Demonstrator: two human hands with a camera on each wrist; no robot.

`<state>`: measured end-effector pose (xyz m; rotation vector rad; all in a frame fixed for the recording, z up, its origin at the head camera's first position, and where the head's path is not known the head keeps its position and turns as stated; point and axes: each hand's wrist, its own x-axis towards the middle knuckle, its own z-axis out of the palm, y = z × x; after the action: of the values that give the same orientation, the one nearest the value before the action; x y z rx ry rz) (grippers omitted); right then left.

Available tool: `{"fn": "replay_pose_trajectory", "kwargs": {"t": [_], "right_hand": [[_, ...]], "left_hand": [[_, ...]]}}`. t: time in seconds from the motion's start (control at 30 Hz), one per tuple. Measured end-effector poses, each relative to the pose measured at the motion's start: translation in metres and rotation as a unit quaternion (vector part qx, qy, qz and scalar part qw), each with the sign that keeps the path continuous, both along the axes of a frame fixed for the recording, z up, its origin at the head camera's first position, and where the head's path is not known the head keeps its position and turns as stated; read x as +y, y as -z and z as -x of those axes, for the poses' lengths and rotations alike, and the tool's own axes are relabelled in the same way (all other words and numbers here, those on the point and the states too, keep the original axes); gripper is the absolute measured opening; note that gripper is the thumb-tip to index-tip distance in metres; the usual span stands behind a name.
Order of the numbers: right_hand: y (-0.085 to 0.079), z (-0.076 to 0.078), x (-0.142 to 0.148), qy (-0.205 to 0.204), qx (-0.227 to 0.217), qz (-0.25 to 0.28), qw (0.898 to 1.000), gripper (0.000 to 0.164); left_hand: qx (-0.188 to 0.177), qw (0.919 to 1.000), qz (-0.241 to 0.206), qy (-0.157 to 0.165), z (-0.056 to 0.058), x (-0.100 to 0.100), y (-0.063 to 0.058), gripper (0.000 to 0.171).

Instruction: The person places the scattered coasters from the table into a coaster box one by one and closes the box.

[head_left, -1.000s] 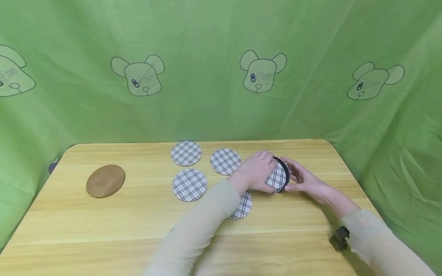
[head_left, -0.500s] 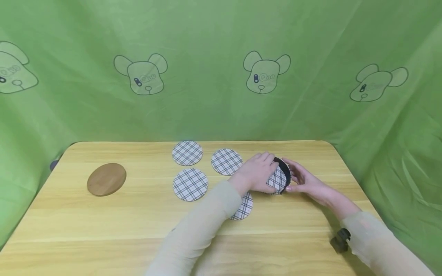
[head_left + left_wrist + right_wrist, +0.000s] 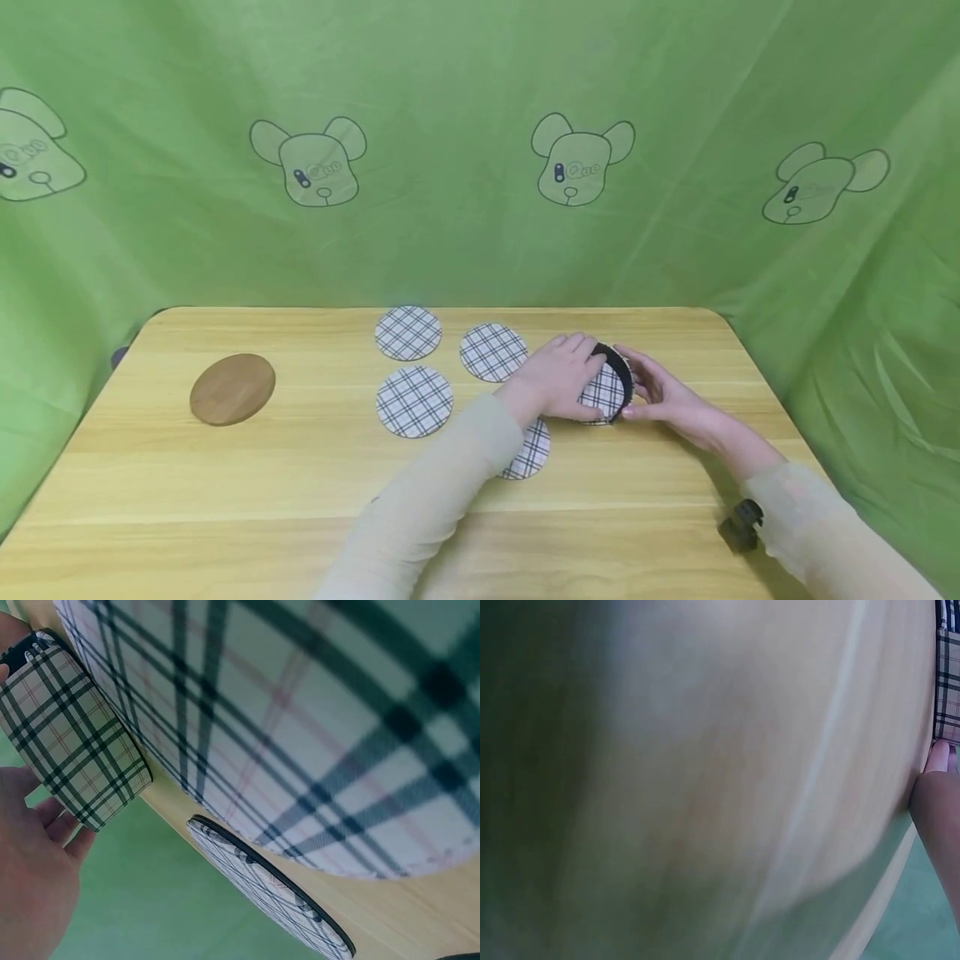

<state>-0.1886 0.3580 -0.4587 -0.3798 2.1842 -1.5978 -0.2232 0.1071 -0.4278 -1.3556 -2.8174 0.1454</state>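
Observation:
In the head view, a round plaid coaster holder (image 3: pixel 629 386) with a black inside stands at the right of the table, and its plaid side wall (image 3: pixel 79 739) fills the left of the left wrist view. My left hand (image 3: pixel 555 375) reaches over it and grips a plaid coaster (image 3: pixel 604 392) by its edges, fingers behind and thumb in front. The coaster lies tilted at the holder's mouth, a black band showing along its right side. From the right, my right hand (image 3: pixel 671 407) holds the holder's wall between thumb and fingers. The left palm hides part of the coaster.
Plaid coasters lie flat left of the hands: a back one (image 3: pixel 408 333), a front one (image 3: pixel 414 402), one beside my left wrist (image 3: pixel 493 352) and one partly under the left sleeve (image 3: pixel 531 450). A brown wooden disc (image 3: pixel 232 389) sits farther left. Green cloth (image 3: pixel 450 233) hangs behind the table.
The black band beside the gripped coaster has become wider since the first frame. Both hands have stayed nearly in place; the whole view has shifted slightly.

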Motion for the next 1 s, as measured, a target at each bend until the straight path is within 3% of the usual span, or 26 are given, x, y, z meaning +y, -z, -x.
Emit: {"fn": "replay_pose_trajectory", "kwargs": {"t": [0.3,0.7,1.0], "right_hand": [[-0.001,0.000,0.001,0.000,-0.001,-0.007,1.000,0.106],[-0.001,0.000,0.003,-0.002,0.000,-0.009,1.000,0.105],[0.000,0.001,-0.001,-0.001,-0.001,-0.005,1.000,0.103]], "left_hand": [[-0.013,0.9998,-0.006,0.010,0.001,-0.002,-0.001,0.095],[-0.002,0.9988,0.007,0.048,-0.001,-0.011,-0.011,0.086],[0.005,0.9980,-0.012,0.062,-0.003,-0.025,-0.015,0.075]]}}
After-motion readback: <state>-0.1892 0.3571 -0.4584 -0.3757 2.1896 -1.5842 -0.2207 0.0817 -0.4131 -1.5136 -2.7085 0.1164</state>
